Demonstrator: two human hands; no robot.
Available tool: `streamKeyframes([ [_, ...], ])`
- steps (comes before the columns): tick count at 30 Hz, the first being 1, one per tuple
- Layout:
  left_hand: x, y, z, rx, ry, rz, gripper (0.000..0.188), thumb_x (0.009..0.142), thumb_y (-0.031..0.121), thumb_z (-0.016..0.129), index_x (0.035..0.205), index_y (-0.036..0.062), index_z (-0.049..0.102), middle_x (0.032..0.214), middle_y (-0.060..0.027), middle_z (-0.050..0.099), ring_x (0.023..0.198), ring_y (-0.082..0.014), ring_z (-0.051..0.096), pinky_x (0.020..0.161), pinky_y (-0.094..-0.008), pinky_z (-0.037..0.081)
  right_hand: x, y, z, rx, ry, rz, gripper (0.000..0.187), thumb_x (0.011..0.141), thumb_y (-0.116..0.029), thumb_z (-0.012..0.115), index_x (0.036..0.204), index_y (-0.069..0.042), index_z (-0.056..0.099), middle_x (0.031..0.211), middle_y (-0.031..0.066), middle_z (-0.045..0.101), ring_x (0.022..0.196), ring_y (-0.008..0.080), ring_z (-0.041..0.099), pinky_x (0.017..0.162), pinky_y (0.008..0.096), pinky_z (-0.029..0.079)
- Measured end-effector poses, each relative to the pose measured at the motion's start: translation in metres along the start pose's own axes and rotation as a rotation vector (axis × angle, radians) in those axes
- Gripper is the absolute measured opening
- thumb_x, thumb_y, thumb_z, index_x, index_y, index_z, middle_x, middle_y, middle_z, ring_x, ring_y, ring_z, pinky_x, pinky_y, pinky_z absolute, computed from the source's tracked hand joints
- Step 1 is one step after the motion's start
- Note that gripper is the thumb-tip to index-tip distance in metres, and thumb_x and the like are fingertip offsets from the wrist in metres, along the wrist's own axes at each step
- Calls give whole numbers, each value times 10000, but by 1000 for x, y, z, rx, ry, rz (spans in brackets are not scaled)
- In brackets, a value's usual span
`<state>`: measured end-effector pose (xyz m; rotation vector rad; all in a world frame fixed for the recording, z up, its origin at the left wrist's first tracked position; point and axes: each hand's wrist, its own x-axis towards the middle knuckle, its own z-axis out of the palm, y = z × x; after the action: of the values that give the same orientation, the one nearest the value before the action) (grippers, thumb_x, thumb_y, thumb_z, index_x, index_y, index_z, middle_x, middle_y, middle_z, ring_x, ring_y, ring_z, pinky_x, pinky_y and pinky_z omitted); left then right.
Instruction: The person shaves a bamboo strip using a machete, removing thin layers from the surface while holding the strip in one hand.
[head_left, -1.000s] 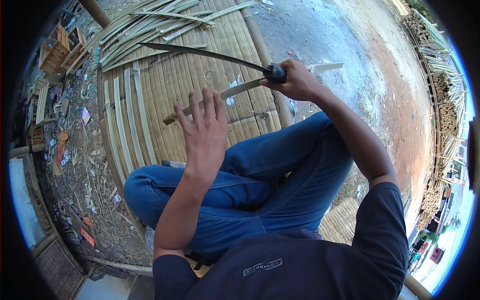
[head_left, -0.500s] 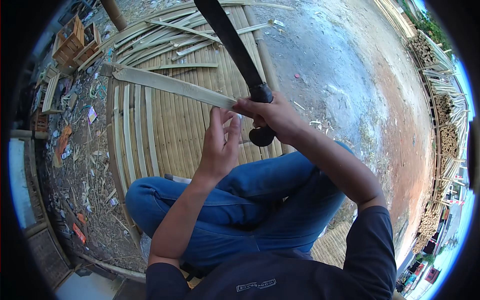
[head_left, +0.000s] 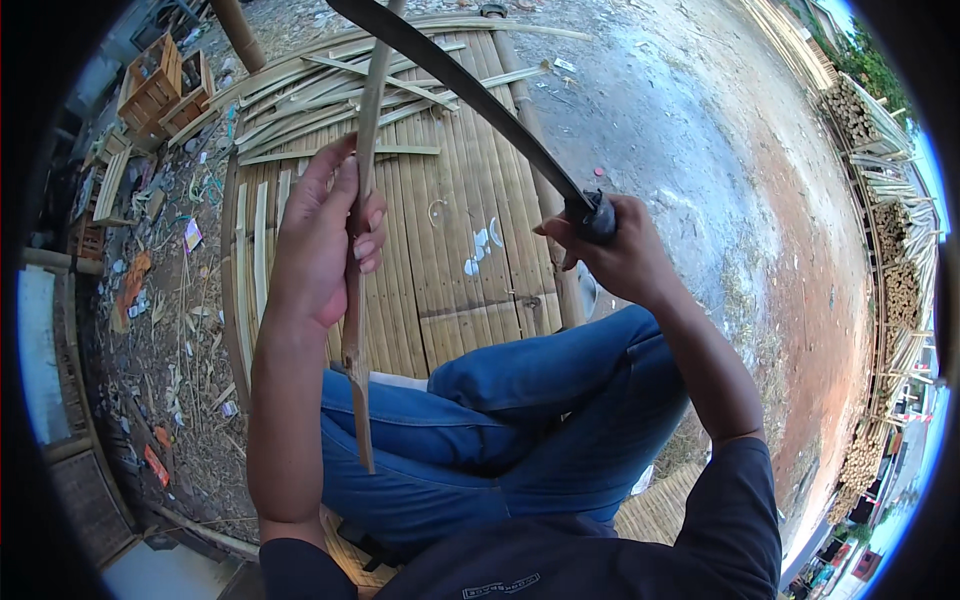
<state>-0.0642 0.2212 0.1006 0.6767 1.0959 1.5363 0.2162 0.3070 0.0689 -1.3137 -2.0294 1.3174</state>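
Observation:
A bamboo strip (head_left: 372,105) stands nearly upright before me, its lower end over my lap. My left hand (head_left: 325,225) is closed around its middle, thumb on the near side and fingertips curling past the edge. In my right hand (head_left: 612,245) is a machete (head_left: 480,100), gripped by its dark handle. The long dark blade slants up to the left, and its upper part passes close to the strip's top; I cannot tell whether they touch. Below both hands lies a platform of bamboo slats (head_left: 440,240).
Several split bamboo strips (head_left: 330,90) are heaped at the platform's far end, with more laid along its left side. Wooden crates (head_left: 150,90) stand at the far left. Litter covers the ground there. Stacked bamboo poles (head_left: 895,260) line the far right.
The strip has swung from lying slantwise to nearly upright. My left hand has moved up and left and now grips it. My right hand has let go of the strip, shifting right with the machete.

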Motion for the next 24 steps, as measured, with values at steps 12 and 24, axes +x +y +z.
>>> streamKeyframes([
  [12,-89,-117,23,-70,-198,-619,184,1063,271,464,1096,92,442,627,-35,526,460,-93,471,432,-230,417,-23,41,-18,-764,174,-245,182,760,-187,747,721,-63,620,626,164,587,615,376,614,573,463,473],
  [24,-91,-131,4,-482,-323,-888,220,1092,340,341,1084,181,492,603,32,361,478,-44,304,401,-188,289,-27,29,22,-755,-63,-270,105,673,-101,703,727,-75,616,641,137,590,643,353,632,592,454,492],
])
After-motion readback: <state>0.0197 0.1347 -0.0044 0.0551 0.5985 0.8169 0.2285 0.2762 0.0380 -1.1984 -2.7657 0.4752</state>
